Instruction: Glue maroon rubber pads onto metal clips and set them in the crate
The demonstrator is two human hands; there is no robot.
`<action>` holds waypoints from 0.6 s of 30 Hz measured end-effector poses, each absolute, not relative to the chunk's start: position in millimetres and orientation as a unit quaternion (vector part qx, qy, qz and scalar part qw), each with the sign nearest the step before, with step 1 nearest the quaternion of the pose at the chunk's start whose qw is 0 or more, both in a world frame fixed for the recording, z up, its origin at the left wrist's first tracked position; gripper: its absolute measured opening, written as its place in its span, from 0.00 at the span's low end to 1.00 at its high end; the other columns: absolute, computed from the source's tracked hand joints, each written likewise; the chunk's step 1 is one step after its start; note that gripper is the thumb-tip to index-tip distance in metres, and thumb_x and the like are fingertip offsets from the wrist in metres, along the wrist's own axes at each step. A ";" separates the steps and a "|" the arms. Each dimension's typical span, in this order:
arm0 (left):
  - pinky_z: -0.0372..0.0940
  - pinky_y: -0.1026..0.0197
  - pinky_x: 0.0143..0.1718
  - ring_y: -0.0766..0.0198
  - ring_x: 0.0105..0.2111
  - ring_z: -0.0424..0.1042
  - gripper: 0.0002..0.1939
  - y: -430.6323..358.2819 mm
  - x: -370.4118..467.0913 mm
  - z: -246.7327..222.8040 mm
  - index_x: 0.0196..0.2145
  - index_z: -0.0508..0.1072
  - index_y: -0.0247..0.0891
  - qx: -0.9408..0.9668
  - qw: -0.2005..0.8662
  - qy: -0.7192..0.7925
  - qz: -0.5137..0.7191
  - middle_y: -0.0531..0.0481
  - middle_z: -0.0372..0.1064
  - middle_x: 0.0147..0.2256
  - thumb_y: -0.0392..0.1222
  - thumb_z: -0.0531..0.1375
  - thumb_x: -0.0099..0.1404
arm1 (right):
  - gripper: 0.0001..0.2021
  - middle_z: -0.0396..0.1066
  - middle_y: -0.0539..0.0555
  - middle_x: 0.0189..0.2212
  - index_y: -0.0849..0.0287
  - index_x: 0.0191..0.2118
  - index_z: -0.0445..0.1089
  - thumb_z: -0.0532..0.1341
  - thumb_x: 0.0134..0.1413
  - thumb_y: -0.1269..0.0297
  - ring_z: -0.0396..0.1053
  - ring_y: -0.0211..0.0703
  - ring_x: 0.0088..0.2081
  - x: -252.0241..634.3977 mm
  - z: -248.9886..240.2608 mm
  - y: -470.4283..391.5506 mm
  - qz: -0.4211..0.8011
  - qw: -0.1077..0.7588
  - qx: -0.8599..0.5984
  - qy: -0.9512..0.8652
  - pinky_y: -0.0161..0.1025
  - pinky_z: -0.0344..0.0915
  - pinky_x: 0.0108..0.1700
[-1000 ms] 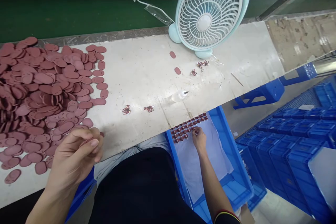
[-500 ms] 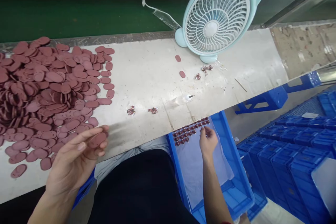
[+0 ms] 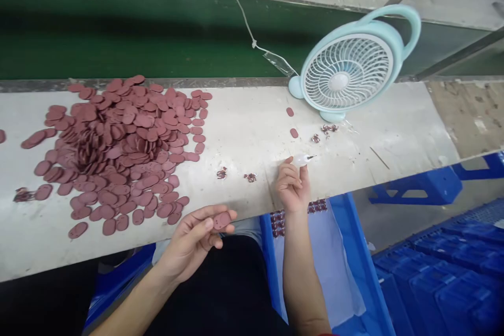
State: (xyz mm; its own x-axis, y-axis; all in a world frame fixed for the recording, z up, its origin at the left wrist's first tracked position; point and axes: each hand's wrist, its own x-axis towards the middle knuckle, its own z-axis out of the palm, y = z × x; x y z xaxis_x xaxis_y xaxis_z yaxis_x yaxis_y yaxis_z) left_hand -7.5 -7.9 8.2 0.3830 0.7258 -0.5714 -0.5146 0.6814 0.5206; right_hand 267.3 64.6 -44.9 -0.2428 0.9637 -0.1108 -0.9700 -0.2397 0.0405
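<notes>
My left hand (image 3: 192, 239) pinches one flat, reddish-brown oval piece (image 3: 222, 220) with small holes between thumb and fingers, in front of the table edge. My right hand (image 3: 292, 185) has its fingers closed around a small whitish squeeze bottle (image 3: 302, 160) with a thin dark tip, low over the table; the tip points right. Left of that hand lie two small clusters of shiny brown parts, a nearer cluster (image 3: 250, 177) and a farther cluster (image 3: 221, 172). A big heap of the same oval pieces (image 3: 122, 136) spreads over the left of the table.
A light blue fan (image 3: 348, 76) stands at the back right, its cord rising to the left. Two loose ovals (image 3: 294, 133) and more brown clusters lie near it. Below the table edge, a blue crate (image 3: 352, 252) holds rows of brown parts on a white sheet, partly behind my right forearm.
My right hand has moved from the crate up to the squeeze bottle on the table and closed on it. My left hand, still holding the oval piece, has shifted right. The view has also shifted.
</notes>
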 end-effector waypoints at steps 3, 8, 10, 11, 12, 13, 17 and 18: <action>0.73 0.70 0.29 0.58 0.40 0.81 0.14 -9.0 -4.7 8.2 0.47 0.82 0.38 0.120 0.826 0.393 0.386 0.38 0.81 0.48 0.42 0.68 0.64 | 0.11 0.67 0.44 0.26 0.61 0.48 0.71 0.61 0.64 0.63 0.63 0.30 0.23 257.5 -29.1 60.8 0.794 0.604 -0.049 0.051 0.26 0.67 0.21; 0.74 0.69 0.33 0.57 0.43 0.81 0.14 -6.9 1.1 9.0 0.48 0.82 0.39 0.119 0.837 0.357 0.398 0.39 0.81 0.49 0.43 0.68 0.66 | 0.20 0.58 0.41 0.20 0.58 0.42 0.73 0.61 0.60 0.43 0.47 0.28 0.16 223.9 18.1 25.6 0.699 0.628 -0.335 -0.063 0.26 0.51 0.14; 0.74 0.69 0.35 0.58 0.43 0.81 0.13 -7.2 4.7 10.3 0.48 0.82 0.40 0.122 0.840 0.347 0.398 0.39 0.81 0.48 0.43 0.67 0.66 | 0.19 0.56 0.40 0.18 0.55 0.42 0.73 0.62 0.59 0.42 0.43 0.28 0.14 208.1 33.3 9.7 0.635 0.611 -0.451 -0.140 0.26 0.45 0.13; 0.74 0.68 0.36 0.58 0.43 0.81 0.13 -7.8 6.7 11.3 0.48 0.82 0.40 0.122 0.841 0.345 0.399 0.40 0.81 0.48 0.43 0.67 0.66 | 0.17 0.57 0.41 0.17 0.53 0.42 0.72 0.64 0.59 0.45 0.45 0.29 0.14 200.1 38.5 2.2 0.604 0.604 -0.488 -0.178 0.27 0.46 0.13; 0.74 0.67 0.38 0.58 0.44 0.81 0.13 -8.7 8.9 12.4 0.48 0.82 0.40 0.121 0.841 0.343 0.400 0.40 0.81 0.48 0.43 0.67 0.67 | 0.15 0.60 0.42 0.18 0.53 0.43 0.72 0.65 0.59 0.48 0.50 0.31 0.14 192.3 42.0 -5.0 0.570 0.601 -0.515 -0.220 0.29 0.49 0.14; 0.74 0.66 0.40 0.58 0.45 0.81 0.13 -9.8 11.1 13.7 0.48 0.82 0.40 0.120 0.842 0.343 0.399 0.41 0.81 0.49 0.42 0.67 0.67 | 0.13 0.63 0.44 0.19 0.52 0.44 0.72 0.65 0.59 0.51 0.56 0.33 0.15 184.7 44.0 -11.4 0.532 0.602 -0.533 -0.264 0.31 0.52 0.15; 0.73 0.63 0.47 0.57 0.50 0.79 0.13 -14.8 18.1 17.9 0.49 0.82 0.42 0.112 0.843 0.340 0.402 0.43 0.81 0.49 0.42 0.67 0.66 | 0.13 0.69 0.47 0.22 0.50 0.48 0.70 0.64 0.58 0.54 0.67 0.43 0.19 161.9 43.4 -26.2 0.409 0.628 -0.547 -0.373 0.40 0.62 0.20; 0.73 0.62 0.47 0.57 0.50 0.79 0.13 -15.9 19.2 18.4 0.49 0.82 0.42 0.111 0.843 0.338 0.404 0.43 0.81 0.49 0.42 0.68 0.66 | 0.14 0.70 0.47 0.23 0.49 0.48 0.69 0.64 0.58 0.54 0.68 0.45 0.19 158.7 42.9 -26.9 0.394 0.636 -0.547 -0.376 0.42 0.63 0.21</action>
